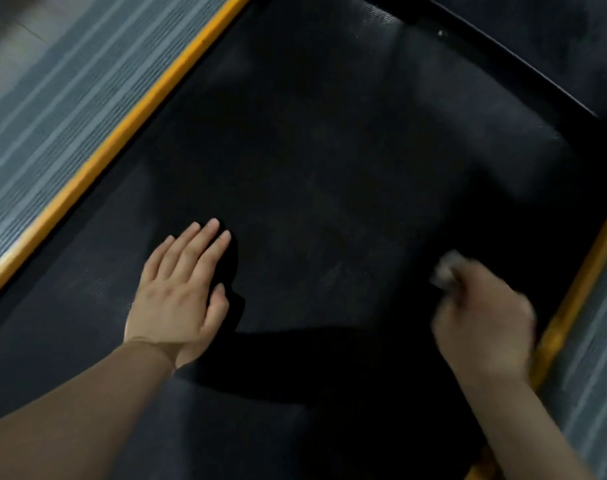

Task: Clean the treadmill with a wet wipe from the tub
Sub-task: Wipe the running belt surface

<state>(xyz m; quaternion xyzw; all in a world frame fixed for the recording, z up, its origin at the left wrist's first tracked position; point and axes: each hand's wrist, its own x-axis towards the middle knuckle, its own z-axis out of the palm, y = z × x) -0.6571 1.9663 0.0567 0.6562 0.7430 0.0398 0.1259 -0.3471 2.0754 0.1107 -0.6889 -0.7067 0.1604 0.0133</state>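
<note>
two bare forearms come in from the lower edge, with no sleeve, watch, band or ring to be seen on either. the left hand [180, 292] is sharp enough to show short, plain, unpainted nails, knuckle creases and a crease line across the wrist. the right hand [485, 317] is smeared by blur, so its nails and finer detail cannot be made out. no gloves on either hand.

A dark treadmill belt [329, 150] runs between yellow-edged grey side rails [70, 109]; the left hand [184, 289] lies flat on it; the right hand [482, 323] presses a wipe [445, 270] to it.
</note>
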